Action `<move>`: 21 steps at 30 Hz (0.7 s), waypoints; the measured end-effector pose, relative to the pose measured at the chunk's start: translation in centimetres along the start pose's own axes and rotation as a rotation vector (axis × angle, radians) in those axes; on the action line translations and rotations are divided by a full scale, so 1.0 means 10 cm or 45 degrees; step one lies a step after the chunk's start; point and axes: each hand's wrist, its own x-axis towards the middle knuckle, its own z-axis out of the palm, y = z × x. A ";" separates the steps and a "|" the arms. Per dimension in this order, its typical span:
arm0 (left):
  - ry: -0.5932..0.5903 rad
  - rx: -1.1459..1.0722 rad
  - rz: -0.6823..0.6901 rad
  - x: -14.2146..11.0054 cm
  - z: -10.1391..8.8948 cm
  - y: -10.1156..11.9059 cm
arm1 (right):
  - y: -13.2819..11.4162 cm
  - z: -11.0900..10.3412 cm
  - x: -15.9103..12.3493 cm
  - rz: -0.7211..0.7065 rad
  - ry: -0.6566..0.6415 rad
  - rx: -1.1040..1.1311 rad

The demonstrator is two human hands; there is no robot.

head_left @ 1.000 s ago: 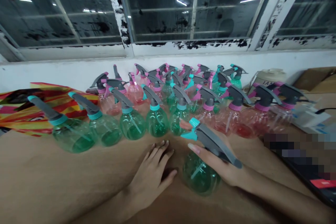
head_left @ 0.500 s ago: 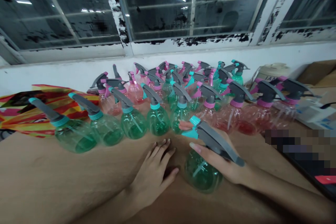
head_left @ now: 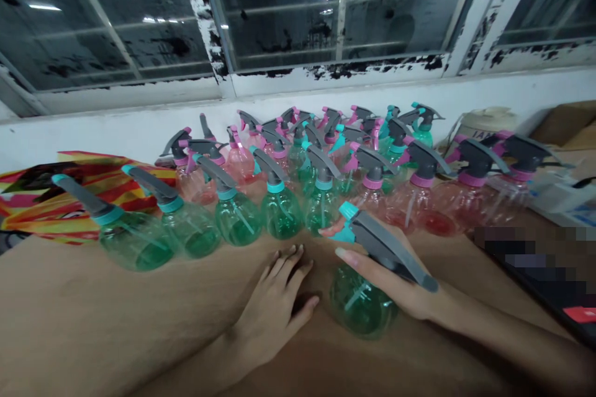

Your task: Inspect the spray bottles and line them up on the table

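My right hand (head_left: 400,279) is wrapped round the neck of a green spray bottle (head_left: 361,307) with a turquoise nozzle and a grey head. Its thumb lies on the near side, and a fingertip shows by the turquoise trigger (head_left: 345,232). My left hand (head_left: 274,301) rests palm down on the wooden table (head_left: 116,322), fingers a little apart, holding nothing, just left of that bottle. Beyond both hands stands a front row of spray bottles: green ones such as this bottle (head_left: 282,214) towards the left, and pink ones such as this bottle (head_left: 423,198) towards the right.
Behind the front row several more pink and green spray bottles (head_left: 279,142) crowd against the white wall (head_left: 139,130). A striped red and yellow bag (head_left: 79,198) lies at the left. At the right are a dark flat object (head_left: 526,279), partly blurred out, and a cardboard box (head_left: 568,130).
A fingertip of my right hand has moved down and curled in closer to the trigger. The held bottle has shifted very slightly to the right. My left hand has stayed in place.
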 end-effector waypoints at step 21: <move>-0.029 -0.036 -0.016 0.00 -0.03 0.02 | -0.03 -0.01 -0.03 -0.037 0.044 -0.054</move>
